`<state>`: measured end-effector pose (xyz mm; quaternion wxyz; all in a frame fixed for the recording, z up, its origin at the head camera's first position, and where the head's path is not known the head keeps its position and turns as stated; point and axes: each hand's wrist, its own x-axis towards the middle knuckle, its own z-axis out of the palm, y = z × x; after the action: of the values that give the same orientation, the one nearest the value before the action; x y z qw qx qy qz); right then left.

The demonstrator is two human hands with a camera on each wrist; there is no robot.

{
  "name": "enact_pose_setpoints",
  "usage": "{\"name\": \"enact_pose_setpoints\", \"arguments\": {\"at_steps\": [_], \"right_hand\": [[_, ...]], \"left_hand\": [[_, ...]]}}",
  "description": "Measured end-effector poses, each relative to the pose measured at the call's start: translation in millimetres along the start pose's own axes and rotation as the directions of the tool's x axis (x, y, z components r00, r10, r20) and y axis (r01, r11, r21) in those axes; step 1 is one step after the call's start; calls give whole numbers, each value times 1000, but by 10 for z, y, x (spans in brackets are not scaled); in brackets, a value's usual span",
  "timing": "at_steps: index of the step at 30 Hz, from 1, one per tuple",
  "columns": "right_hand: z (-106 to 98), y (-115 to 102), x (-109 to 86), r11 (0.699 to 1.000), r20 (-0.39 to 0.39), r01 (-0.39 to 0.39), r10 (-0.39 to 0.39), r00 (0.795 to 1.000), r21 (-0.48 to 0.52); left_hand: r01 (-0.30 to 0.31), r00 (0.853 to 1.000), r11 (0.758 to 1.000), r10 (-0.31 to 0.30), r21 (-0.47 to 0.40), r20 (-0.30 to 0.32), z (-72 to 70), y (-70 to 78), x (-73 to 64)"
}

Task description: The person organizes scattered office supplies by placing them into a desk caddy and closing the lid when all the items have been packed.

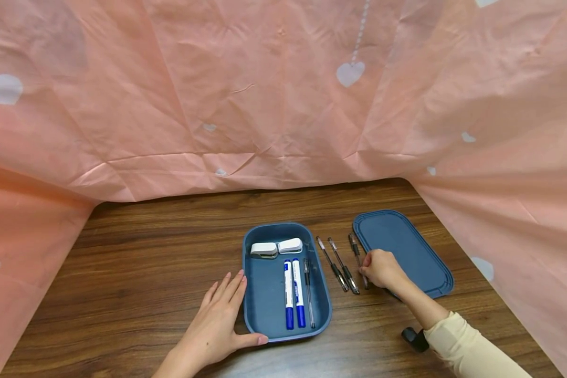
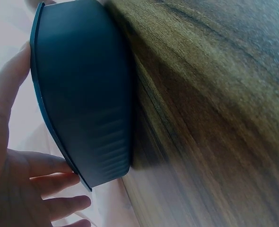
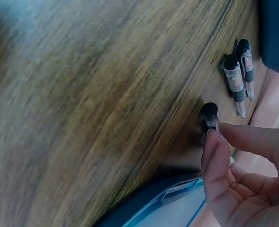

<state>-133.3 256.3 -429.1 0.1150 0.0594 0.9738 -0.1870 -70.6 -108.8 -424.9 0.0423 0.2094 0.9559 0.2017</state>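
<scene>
If lifted while pinched near one end, liable to swivel: see slim clear-and-black plastic pen (image 1: 355, 247), clamped in right-hand grip (image 1: 381, 268), beside blue rectangular plastic lid (image 1: 406, 244). Note left hand (image 1: 214, 325) spread against blue rectangular plastic tray (image 1: 264, 294).

Pen (image 1: 354, 246) partly hidden by right hand (image 1: 381, 269); sleeve (image 1: 468, 344) cut off in head view

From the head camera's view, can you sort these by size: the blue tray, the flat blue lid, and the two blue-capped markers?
Largest to smallest:
1. Blue tray
2. Flat blue lid, partly hidden by the right hand
3. Two blue-capped markers: they look alike, so unranked
</scene>
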Motion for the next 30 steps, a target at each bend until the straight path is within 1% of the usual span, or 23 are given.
{"name": "enact_pose_setpoints", "arguments": {"at_steps": [4, 11, 16, 20, 23, 26, 30], "right_hand": [[-3, -13, 11, 1000, 5, -1, 1, 1000, -7], [11, -34, 20, 999, 28, -55, 55, 998, -2], [14, -43, 21, 998, 27, -62, 62, 998, 22], [-29, -81, 11, 998, -8, -18, 18, 1000, 56], [-101, -146, -10, 996, -36, 24, -20, 999, 87], [-189, -249, -40, 992, -53, 52, -46, 998, 114], [-293, -445, -96, 983, -73, 91, -80, 994, 158]], "left_hand": [[-7, 1000, 1000, 7, 1, -5, 5, -6, -7], [-3, 1000, 1000, 3, -6, -1, 8, -9, -12], [2, 1000, 1000, -2, -7, -1, 9, -7, -15], [2, 1000, 1000, -2, -6, -3, 9, -8, -19], [3, 1000, 1000, -3, -5, 0, 8, -10, -17], [9, 1000, 1000, -9, -7, 9, 8, -8, -11], [15, 1000, 1000, -15, -10, 14, 15, -7, -4]]}}
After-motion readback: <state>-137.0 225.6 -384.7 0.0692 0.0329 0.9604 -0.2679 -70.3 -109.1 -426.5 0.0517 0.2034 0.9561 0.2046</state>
